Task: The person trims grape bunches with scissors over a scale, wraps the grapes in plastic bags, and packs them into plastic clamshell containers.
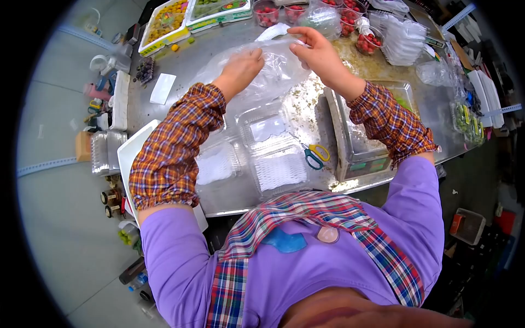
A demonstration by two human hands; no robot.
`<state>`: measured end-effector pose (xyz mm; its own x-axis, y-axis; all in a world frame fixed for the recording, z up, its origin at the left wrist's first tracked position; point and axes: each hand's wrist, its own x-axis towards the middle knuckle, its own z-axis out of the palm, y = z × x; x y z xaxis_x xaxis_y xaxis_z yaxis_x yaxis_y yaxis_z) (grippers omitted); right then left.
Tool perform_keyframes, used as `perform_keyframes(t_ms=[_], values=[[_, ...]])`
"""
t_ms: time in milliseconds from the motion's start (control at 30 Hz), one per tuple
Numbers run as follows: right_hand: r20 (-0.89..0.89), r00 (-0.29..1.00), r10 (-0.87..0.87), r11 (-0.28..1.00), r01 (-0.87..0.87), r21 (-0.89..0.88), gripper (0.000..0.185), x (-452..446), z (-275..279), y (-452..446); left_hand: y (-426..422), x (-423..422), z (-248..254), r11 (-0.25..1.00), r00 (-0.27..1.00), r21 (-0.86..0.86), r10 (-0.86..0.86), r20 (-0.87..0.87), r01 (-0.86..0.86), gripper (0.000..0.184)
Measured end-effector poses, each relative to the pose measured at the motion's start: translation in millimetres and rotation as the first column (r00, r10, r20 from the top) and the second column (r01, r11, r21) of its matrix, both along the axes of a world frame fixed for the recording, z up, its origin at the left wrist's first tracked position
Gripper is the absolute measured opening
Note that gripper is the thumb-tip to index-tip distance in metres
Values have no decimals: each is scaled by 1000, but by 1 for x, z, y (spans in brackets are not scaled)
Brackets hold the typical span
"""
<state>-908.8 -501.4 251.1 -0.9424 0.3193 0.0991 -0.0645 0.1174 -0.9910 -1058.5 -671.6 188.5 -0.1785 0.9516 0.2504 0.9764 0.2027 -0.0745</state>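
Observation:
A clear plastic bag [273, 68] lies crumpled across the middle of the metal table. My left hand [240, 70] has its fingers curled on the bag's left part. At the bag's right edge, my right hand [322, 57] has thumb and forefinger spread apart, with nothing visible gripped between them. Nearer my body are clear plastic trays, one with a white foam net [280, 170] in it and another with a similar net [214, 167]. Scissors [315, 156] with one yellow and one teal handle loop lie right of these trays.
Boxes of yellow fruit [167, 24] and green fruit [216, 10] stand at the back left. Cups of red fruit [367, 42] and stacked clear containers [403, 41] are at the back right. A large clear-lidded box [363, 156] sits under my right forearm.

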Motion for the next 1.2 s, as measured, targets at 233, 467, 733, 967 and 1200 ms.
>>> perform_keyframes(t_ms=[233, 467, 733, 967, 1200], values=[[-128, 988, -88, 945, 124, 303, 35, -35, -14, 23, 2, -48, 136, 973, 856, -219, 172, 488, -70, 14], [-150, 966, -208, 911, 248, 330, 38, -89, -3, 23, -24, -77, 211, 785, 899, 487, 194, 393, -382, 16], [-172, 966, -193, 866, 250, 432, 53, -79, 27, 24, -55, -63, 240, 510, 763, 685, -82, 641, -521, 16], [-189, 922, 337, 900, -256, 354, 43, -58, 79, -12, -100, -212, 195, 863, -348, 468, -505, 790, -190, 20], [28, 930, 366, 796, -329, 508, 62, -64, 51, -17, -92, -94, 199, 656, -279, 280, -613, 739, -701, 17]])
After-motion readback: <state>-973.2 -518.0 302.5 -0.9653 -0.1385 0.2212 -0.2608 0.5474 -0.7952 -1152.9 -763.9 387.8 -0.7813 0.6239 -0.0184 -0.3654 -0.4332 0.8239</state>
